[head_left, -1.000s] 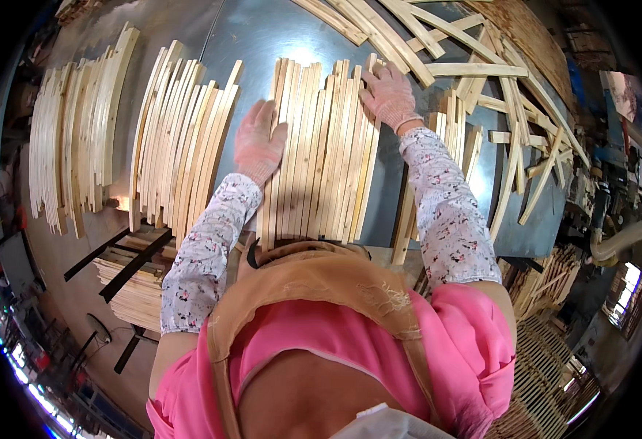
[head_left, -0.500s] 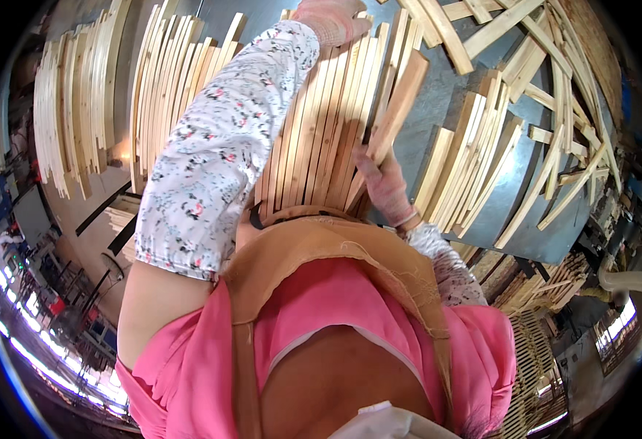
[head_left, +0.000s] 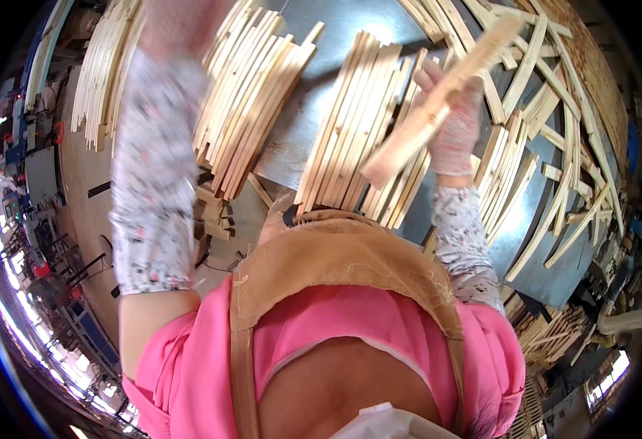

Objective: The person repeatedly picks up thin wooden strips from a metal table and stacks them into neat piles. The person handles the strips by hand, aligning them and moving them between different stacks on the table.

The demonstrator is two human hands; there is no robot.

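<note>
My right hand, in a pale glove, is closed round a wooden strip that it holds tilted above the table. Under that strip lies a row of pale wooden strips placed side by side. My left hand is at the top left, smeared by motion, so its fingers cannot be made out. It is nearest to another row of strips and a farther row at the left. Flowered sleeves cover both forearms.
The grey metal table carries these rows. A smaller row stands to the right, beside crossed loose strips. A brown board edges the far right. Below the table's left part are short wood pieces.
My left hand has moved left off the middle row. My right hand has risen up and right with the wooden strip, now held higher. The rows sit differently in view.
</note>
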